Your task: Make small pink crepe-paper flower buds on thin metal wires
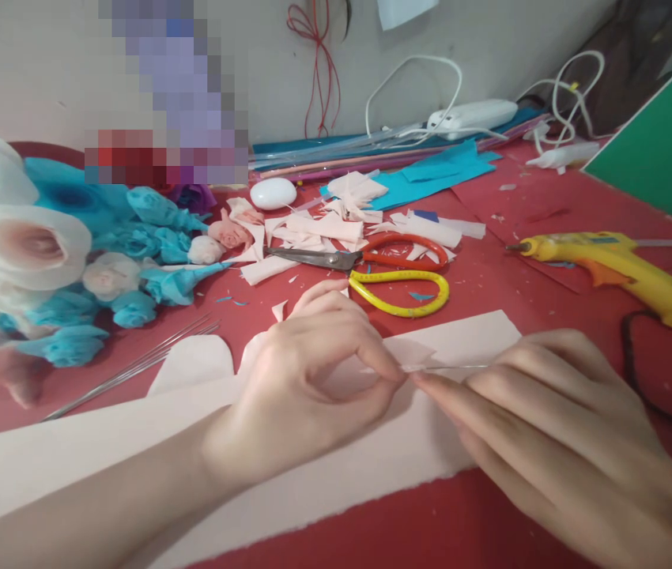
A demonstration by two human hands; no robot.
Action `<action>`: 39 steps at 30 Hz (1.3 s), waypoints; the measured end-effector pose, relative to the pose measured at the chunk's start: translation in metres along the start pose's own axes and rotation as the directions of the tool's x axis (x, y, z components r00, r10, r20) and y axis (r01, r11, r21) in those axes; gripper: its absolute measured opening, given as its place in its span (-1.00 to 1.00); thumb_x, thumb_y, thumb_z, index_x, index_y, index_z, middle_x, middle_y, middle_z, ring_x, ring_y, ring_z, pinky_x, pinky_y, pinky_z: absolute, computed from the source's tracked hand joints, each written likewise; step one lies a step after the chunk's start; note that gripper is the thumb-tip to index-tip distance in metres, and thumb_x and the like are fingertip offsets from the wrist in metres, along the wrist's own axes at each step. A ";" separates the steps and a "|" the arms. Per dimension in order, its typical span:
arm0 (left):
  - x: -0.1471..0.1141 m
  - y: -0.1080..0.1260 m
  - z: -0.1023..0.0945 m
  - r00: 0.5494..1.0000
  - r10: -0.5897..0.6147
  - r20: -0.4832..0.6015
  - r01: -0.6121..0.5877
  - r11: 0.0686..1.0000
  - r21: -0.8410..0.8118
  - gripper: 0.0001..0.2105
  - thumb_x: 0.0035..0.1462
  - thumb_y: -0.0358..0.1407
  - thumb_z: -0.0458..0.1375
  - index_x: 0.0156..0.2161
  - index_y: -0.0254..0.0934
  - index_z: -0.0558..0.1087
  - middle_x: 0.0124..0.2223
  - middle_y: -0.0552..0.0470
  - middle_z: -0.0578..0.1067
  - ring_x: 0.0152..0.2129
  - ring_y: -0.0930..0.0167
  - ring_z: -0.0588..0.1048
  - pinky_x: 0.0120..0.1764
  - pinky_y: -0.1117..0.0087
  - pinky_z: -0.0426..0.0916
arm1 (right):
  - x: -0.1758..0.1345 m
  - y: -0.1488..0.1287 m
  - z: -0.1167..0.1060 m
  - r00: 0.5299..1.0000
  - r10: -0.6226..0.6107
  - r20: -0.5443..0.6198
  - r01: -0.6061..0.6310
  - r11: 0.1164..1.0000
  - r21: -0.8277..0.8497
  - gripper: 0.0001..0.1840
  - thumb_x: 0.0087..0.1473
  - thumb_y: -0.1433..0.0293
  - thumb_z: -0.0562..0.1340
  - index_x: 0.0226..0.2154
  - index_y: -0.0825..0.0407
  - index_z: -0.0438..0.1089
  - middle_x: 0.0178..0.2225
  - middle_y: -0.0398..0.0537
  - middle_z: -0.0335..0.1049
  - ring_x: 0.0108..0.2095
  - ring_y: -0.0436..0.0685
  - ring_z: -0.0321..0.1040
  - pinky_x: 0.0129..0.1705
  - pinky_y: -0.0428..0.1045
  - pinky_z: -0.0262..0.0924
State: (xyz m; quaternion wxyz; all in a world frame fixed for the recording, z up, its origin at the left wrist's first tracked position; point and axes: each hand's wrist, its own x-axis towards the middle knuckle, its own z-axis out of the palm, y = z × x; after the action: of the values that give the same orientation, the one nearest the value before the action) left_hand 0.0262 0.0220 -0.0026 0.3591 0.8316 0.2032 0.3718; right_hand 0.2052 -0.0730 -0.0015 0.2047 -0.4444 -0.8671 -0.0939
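Note:
A thin metal wire [458, 367] runs between my two hands, over a long strip of pale pink crepe paper [288, 506]. My left hand [318, 363] pinches the wire's end between thumb and forefinger; a small whitish bit shows at that tip. Close beside it, my right hand [555, 427] is closed on the same wire, its fingertips nearly touching the left ones. Part of the wire is hidden behind the right fingers. Beyond my left hand lie scissors [398, 273] with one red and one yellow handle, blades pointing left.
Blue and pale paper flowers [28, 245] crowd the left side. Several loose wires [134, 367] and a rounded paper piece [194, 363] lie nearer. Paper scraps [324, 229] and a white oval object [273, 193] sit behind the scissors. A yellow glue gun [626, 269] rests at right.

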 end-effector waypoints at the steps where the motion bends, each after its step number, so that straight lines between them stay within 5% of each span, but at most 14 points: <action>1: 0.000 0.000 0.000 1.000 0.004 0.002 -0.004 1.000 0.005 -0.83 -0.08 -0.53 0.17 -0.52 -0.21 0.40 -0.54 0.13 0.44 -0.52 0.44 0.36 -0.29 0.28 0.33 | 0.001 0.000 0.000 1.000 0.009 -0.012 -0.009 1.000 0.008 -0.68 0.12 0.60 -0.01 -0.10 0.24 0.31 -0.47 -0.07 0.31 -0.44 0.06 0.09 -0.38 0.04 -0.07; 12: -0.001 0.000 0.001 1.000 0.013 0.000 -0.013 0.999 0.030 -0.84 -0.08 -0.52 0.18 -0.54 -0.21 0.39 -0.53 0.12 0.45 -0.55 0.45 0.37 -0.23 0.26 0.34 | 0.007 -0.004 -0.003 0.990 0.087 -0.109 -0.079 0.994 0.074 -0.79 0.09 0.60 0.07 -0.23 0.17 0.37 -0.57 -0.12 0.28 -0.49 0.03 0.13 -0.39 0.02 0.01; 17: -0.001 0.000 0.000 1.000 -0.008 0.017 0.007 1.000 0.025 -0.83 -0.08 -0.53 0.17 -0.52 -0.20 0.41 -0.52 0.15 0.47 -0.51 0.45 0.39 -0.26 0.30 0.33 | 0.014 0.001 -0.010 0.930 0.319 -0.182 -0.277 0.935 0.223 -0.84 0.06 0.55 0.13 -0.30 0.07 0.37 -0.45 -0.11 0.31 -0.43 0.02 0.22 -0.38 -0.03 0.10; 24: -0.001 -0.002 0.000 0.999 0.019 0.029 -0.019 1.000 -0.006 -0.85 -0.06 -0.51 0.19 -0.53 -0.23 0.39 -0.51 0.13 0.48 -0.52 0.48 0.39 -0.30 0.33 0.32 | 0.020 0.009 -0.010 0.884 0.462 0.072 -0.457 0.821 0.342 -0.76 0.07 0.23 0.13 -0.28 -0.04 0.43 -0.45 -0.05 0.36 -0.36 0.15 0.33 -0.40 -0.01 0.24; 29: -0.001 -0.001 -0.002 0.997 0.064 0.039 -0.063 0.998 -0.017 -0.84 -0.07 -0.56 0.18 -0.51 -0.25 0.41 -0.49 0.12 0.52 -0.51 0.47 0.40 -0.31 0.35 0.32 | 0.023 0.004 -0.008 0.779 0.560 0.283 -0.622 0.628 0.467 -0.74 0.03 0.21 0.15 -0.29 -0.02 0.45 -0.47 -0.07 0.38 -0.38 0.13 0.36 -0.40 -0.04 0.30; 34: -0.001 -0.001 -0.003 0.994 0.101 0.051 -0.100 0.995 -0.021 -0.87 -0.10 -0.57 0.19 -0.52 -0.32 0.43 -0.51 0.08 0.50 -0.52 0.48 0.39 -0.32 0.35 0.31 | 0.027 0.006 -0.007 0.687 0.434 0.583 -0.726 0.370 0.580 -0.82 0.04 0.28 0.15 -0.34 -0.07 0.45 -0.46 -0.15 0.40 -0.37 0.07 0.40 -0.51 -0.16 0.30; 39: 0.000 -0.002 -0.001 0.992 0.103 0.069 -0.101 0.994 -0.037 -0.90 -0.07 -0.56 0.19 -0.50 -0.35 0.43 -0.51 0.06 0.49 -0.53 0.50 0.38 -0.31 0.34 0.30 | 0.026 0.007 -0.008 0.654 0.449 0.608 -0.749 0.272 0.604 -0.86 0.05 0.29 0.16 -0.33 -0.15 0.44 -0.41 -0.24 0.41 -0.35 0.01 0.40 -0.56 -0.24 0.23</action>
State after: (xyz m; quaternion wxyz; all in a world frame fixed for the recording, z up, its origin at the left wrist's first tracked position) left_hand 0.0251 0.0242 -0.0039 0.3604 0.8473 0.1414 0.3635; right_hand 0.1992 -0.0527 0.0170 0.2634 -0.5993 -0.5836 0.4805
